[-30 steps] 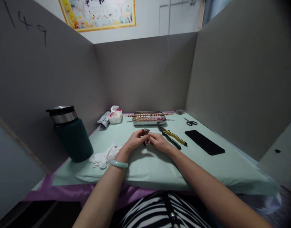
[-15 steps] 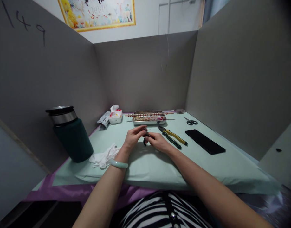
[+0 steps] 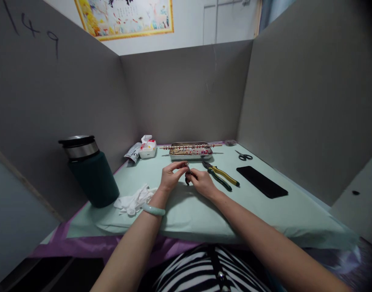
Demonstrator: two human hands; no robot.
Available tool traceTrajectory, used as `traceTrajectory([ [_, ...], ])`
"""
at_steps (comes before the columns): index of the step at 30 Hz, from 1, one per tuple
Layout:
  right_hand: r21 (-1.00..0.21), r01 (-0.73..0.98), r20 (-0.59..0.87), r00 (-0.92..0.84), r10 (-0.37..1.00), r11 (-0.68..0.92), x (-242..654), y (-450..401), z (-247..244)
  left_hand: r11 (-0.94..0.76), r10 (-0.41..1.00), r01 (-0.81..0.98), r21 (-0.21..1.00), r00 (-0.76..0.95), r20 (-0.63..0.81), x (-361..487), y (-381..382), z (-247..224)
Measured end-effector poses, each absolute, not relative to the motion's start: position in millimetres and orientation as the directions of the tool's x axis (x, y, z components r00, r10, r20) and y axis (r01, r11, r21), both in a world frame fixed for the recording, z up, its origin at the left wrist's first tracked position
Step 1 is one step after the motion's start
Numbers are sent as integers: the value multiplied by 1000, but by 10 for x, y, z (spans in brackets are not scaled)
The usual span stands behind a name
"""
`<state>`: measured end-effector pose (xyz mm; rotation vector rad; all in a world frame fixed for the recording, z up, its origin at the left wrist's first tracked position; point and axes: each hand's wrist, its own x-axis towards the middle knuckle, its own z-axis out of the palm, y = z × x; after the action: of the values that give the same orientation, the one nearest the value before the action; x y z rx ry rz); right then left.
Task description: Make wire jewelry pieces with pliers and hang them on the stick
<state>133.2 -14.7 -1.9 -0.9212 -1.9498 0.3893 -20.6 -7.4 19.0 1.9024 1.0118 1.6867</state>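
Note:
My left hand (image 3: 172,175) pinches a small shiny piece (image 3: 186,165) between thumb and fingertips; its exact form is too small to tell. Close against it, my right hand (image 3: 202,181) is closed on a small dark-handled tool (image 3: 187,179), whose tip meets the piece. Behind the hands lies a metal tray (image 3: 190,157) with red and gold beads, and a beaded stick (image 3: 216,145) rests across it. Pliers (image 3: 223,175) with green and yellow handles lie just right of my right hand.
A dark green bottle (image 3: 95,178) stands at the left, beside crumpled white tissue (image 3: 133,201). Farther back are a tissue pack (image 3: 148,149) and a silver packet (image 3: 133,153). On the right lie a black phone (image 3: 261,182) and scissors (image 3: 244,155). Grey partitions (image 3: 186,93) enclose the table.
The dark-handled tool has turned slightly and shifted a little to the right between my hands. My right hand's fingers have changed their angle a little.

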Motion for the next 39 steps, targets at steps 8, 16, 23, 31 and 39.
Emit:
traceTrajectory([
  [8,-618,430,575,-323,752,658,1307,-122,-41,-613,771,248,750,-23,637,-192,-101,201],
  [16,-584,519,577,-275,769,624,1247,-119,-75,-616,750,290,732,-65,658,-176,-80,177],
  [23,-671,442,547,-247,800,595,1258,-106,-55,-650,711,346,676,-37,702,-163,-91,181],
  [31,-790,280,433,-375,820,545,1329,-10,-19,-648,741,274,711,8,672,-187,-59,157],
  [39,-771,296,478,-315,820,563,1326,-24,-5,-536,844,88,840,90,529,-165,-48,153],
])
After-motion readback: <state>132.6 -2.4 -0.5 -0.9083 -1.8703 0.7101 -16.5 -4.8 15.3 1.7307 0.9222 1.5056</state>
